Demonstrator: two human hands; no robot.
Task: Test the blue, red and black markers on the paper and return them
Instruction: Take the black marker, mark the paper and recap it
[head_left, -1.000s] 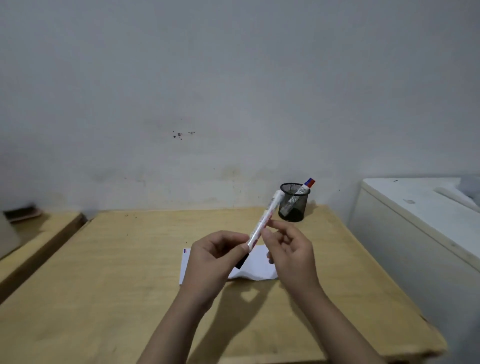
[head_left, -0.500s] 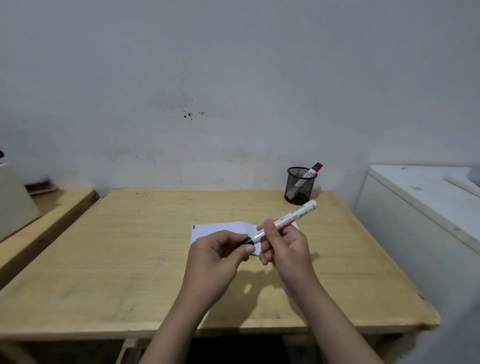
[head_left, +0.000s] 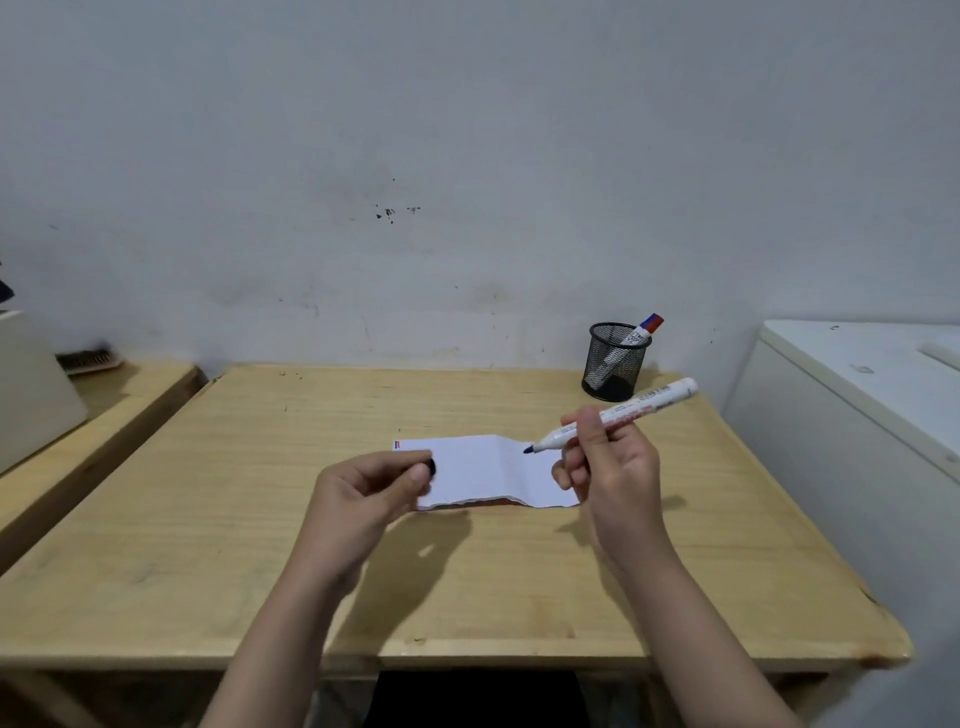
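My right hand (head_left: 608, 462) grips an uncapped white marker (head_left: 639, 408), its dark tip hovering just over the right part of the folded white paper (head_left: 483, 467). Between the thumb and fingers of my left hand (head_left: 374, 488) sits the marker's black cap (head_left: 430, 467), over the paper's left side. The paper has small red and blue marks at its top left corner. A black mesh pen cup (head_left: 615, 364) stands at the table's back right, with two markers in it; their blue and red ends (head_left: 652, 323) stick out.
The wooden table (head_left: 260, 519) runs to a front edge close to me. A white cabinet (head_left: 857, 405) stands right of it. A lower wooden bench (head_left: 104, 405) with a beige box (head_left: 31, 379) lies on the left.
My hands pulled apart: the cap came off into my left hand, and my right hand swung the marker down and right, tip toward the paper. The view tilted down.
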